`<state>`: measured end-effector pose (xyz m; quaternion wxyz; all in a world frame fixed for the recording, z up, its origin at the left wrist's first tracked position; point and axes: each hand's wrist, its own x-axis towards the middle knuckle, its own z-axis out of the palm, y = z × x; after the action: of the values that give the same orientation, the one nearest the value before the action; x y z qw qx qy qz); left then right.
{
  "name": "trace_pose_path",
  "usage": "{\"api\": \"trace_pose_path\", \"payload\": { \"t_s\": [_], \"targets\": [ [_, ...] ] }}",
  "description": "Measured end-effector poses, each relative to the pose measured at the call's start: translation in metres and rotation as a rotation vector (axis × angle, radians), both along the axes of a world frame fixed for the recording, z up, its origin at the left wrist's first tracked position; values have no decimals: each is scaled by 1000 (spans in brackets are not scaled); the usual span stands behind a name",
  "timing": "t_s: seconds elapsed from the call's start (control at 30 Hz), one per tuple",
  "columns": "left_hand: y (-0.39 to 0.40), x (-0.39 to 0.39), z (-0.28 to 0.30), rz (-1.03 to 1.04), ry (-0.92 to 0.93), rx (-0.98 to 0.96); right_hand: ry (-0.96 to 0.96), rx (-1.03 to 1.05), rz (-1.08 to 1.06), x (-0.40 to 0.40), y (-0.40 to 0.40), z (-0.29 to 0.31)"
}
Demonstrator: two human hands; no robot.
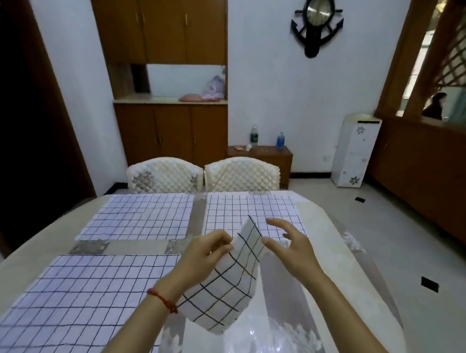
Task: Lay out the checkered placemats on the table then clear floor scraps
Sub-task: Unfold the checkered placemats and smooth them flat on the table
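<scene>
Both forearms come in from the bottom, left one with a red string bracelet (162, 300) on the wrist. Left hand (203, 254) pinches the top edge of a folded checkered mat (224, 290), which hangs in the air just above the near right part of the table (347, 273), curling a bit at the bottom. Right hand (289, 247) is loose with fingers spread, right beside the mat's upper edge, gripping nothing; can't tell if a fingertip touches it.

Three more mats already lie flat on the table: near-left mat (79, 300), far-left mat (142, 217), far-right mat (255, 211). Past the far edge, two quilted white chairs (202, 175) sit side by side. Behind those, a wooden cabinet (170, 131) against the wall, a low stand with two bottles (267, 139), and an anchor-shaped clock (316, 18) up high.
</scene>
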<state>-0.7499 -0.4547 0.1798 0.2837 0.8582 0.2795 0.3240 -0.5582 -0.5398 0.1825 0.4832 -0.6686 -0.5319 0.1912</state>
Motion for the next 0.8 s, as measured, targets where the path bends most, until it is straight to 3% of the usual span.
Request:
{"api": "trace_pose_path", "payload": {
  "t_s": [0.2, 0.47, 0.6, 0.67, 0.73, 0.8],
  "targets": [
    [-23, -9, 13, 79, -53, -24, 7, -47, 141, 13, -1, 14],
    [-36, -35, 22, 359, -175, -185, 50, -48, 265, 7, -2, 30],
    [-45, -34, 25, 608, -194, -115, 11, 7, 245, -10, 5, 39],
    [-53, -24, 29, 624, -220, -108, 7, 25, 228, -18, 9, 40],
    [-61, -13, 34, 593, -247, -194, 5, 42, 225, -28, 11, 40],
    [-62, -4, 40, 546, -332, -414, 10, 42, 228, -39, 13, 36]
  ]
}}
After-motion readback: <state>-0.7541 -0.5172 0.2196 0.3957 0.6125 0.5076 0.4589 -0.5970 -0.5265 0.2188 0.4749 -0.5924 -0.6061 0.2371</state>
